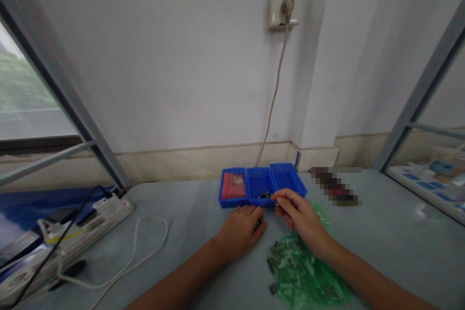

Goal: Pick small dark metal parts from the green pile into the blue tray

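Note:
My left hand [240,231] rests on the table in front of the blue bins, fingers curled. A small dark, shiny piece [258,224] shows between its thumb and fingers. My right hand [298,214] is held at the front of the middle blue bin [258,180], thumb and fingertips pinched on a small metal piece, its exact kind too small to tell. Several small dark metal parts [266,194] lie in that bin's front end. Under my right wrist spreads a green plastic bag [308,276] with small metal parts at its left edge.
The left blue bin [221,196] holds a red packet [232,186]; the right blue bin [288,178] stands beside the middle one. A power strip [98,227] and a loose white cable [136,237] lie at left. A blurred-out dark object [336,188] lies at right.

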### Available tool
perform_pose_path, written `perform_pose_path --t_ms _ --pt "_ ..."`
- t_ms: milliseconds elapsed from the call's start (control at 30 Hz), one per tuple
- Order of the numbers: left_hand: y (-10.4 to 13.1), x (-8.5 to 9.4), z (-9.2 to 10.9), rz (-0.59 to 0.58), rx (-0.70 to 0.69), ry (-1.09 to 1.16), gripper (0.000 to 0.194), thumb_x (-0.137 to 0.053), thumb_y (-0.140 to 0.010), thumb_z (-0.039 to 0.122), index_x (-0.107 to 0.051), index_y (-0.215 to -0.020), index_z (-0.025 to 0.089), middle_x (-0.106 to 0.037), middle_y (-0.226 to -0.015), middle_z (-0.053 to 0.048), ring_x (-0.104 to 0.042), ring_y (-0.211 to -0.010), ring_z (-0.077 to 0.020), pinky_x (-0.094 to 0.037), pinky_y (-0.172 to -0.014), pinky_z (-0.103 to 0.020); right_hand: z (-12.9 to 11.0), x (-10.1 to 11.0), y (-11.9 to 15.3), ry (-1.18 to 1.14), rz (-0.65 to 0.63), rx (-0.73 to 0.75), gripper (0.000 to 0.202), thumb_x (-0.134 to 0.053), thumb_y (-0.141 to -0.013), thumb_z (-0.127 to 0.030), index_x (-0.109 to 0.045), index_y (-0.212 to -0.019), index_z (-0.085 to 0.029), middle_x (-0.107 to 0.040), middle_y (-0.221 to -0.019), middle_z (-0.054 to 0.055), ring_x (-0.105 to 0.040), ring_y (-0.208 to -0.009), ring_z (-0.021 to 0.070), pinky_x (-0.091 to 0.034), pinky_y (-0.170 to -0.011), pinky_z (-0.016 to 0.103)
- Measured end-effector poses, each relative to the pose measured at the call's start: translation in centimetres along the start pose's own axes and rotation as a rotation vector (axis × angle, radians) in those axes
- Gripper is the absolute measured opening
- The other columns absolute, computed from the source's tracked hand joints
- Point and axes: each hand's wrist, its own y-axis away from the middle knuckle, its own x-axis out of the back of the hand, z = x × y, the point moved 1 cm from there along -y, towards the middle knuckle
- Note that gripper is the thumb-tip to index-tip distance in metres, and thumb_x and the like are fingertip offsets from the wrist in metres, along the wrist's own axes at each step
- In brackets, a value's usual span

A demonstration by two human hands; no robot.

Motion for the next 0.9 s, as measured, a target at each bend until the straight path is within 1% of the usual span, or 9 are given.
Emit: perform_pose_path --t_ms 233,533,900 --pt "0.10 -0.39 -0.12 0.037 -0.011 0.009 0.009 -0.055 -0.103 0.030 -0.056 -0.106 0.021 -0.067 -0.104 -0.005 -0.062 -0.097 -0.0242 -0.045 -0.085 -0.035 -0.25 -0.02 0.16 0.003 0.008 -0.024 0.032 -0.064 -0.090 -0.054 -0.068 -0.098 -0.022 -0.061 -0.066 -0.002 -0.041 -0.044 0.0098 -0.031 -0.041 0.022" --pt "0.12 -0.20 -0.12 0.020 -0.009 0.009 0.009 -0.054 -0.103 0.030 -0.056 -0.105 0.022 -0.067 -0.103 -0.005 -0.062 -0.097 -0.0244 -0.046 -0.085 -0.035 -0.10 -0.01 0.15 -0.009 0.009 -0.017 0.031 -0.064 -0.091 -0.053 -0.068 -0.098 -0.024 -0.060 -0.066 -0.002 -0.040 -0.044 0.0104 -0.030 -0.041 0.023" --pt "0.09 -0.43 -0.22 0.035 -0.018 -0.010 0.009 -0.054 -0.103 0.030 -0.056 -0.104 0.021 -0.067 -0.101 -0.005 -0.062 -0.094 -0.0239 -0.046 -0.084 -0.035 -0.23 0.00 0.09 -0.017 0.013 0.010 0.031 -0.065 -0.090 -0.052 -0.067 -0.100 -0.023 -0.060 -0.071 -0.002 -0.039 -0.044 0.0096 -0.030 -0.041 0.023"
